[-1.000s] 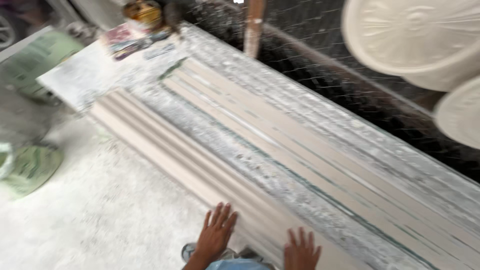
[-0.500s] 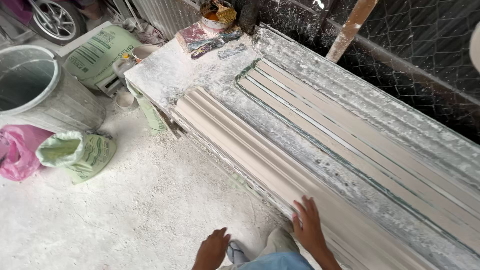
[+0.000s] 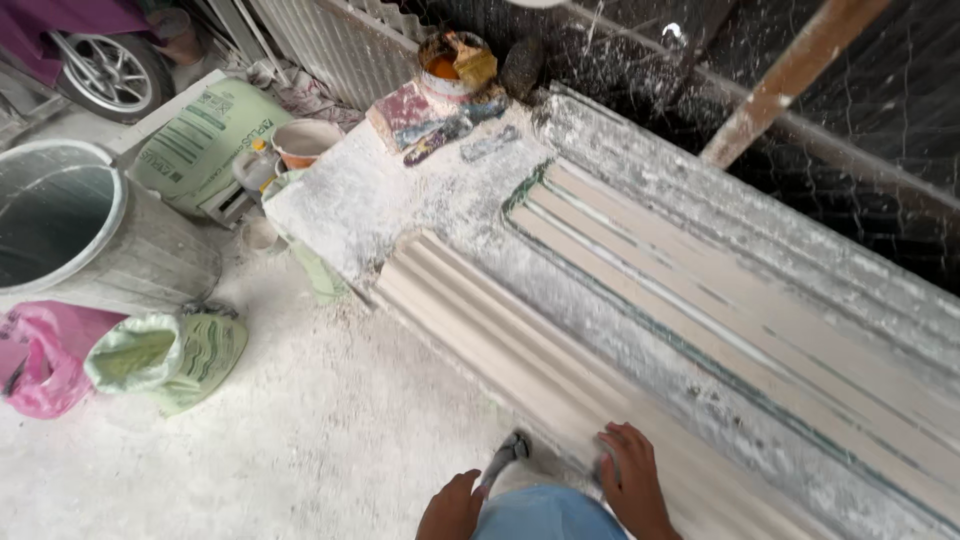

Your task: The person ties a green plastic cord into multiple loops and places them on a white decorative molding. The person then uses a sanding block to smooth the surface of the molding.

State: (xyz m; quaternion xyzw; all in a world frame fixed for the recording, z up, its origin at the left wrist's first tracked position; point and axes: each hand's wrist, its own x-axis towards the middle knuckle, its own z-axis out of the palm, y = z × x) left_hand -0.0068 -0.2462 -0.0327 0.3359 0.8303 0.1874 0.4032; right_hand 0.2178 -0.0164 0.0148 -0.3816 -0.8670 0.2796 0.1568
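Grey bucket (image 3: 60, 225), pink bag (image 3: 40, 355), green sack (image 3: 165, 358), car wheel (image 3: 115, 72), orange paint pot (image 3: 447, 70).

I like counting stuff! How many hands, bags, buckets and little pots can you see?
Hands: 2, left hand and right hand
Bags: 3, pink bag, green bag, green sack
Buckets: 1, bucket
Pots: 2, orange pot, brown pot
Total: 8

**Sacks and bags beside the grey drum**

A large green sack (image 3: 205, 140) with a printed panel of darker green stripes and lettering lies flat just right of the grey drum (image 3: 95, 250), above it in the view. Below the drum, on the dusty floor, a smaller pale green bag (image 3: 165, 355) slumps with its mouth rolled open. A pink bag (image 3: 45, 355) sits touching that bag's left side, crumpled and partly open.
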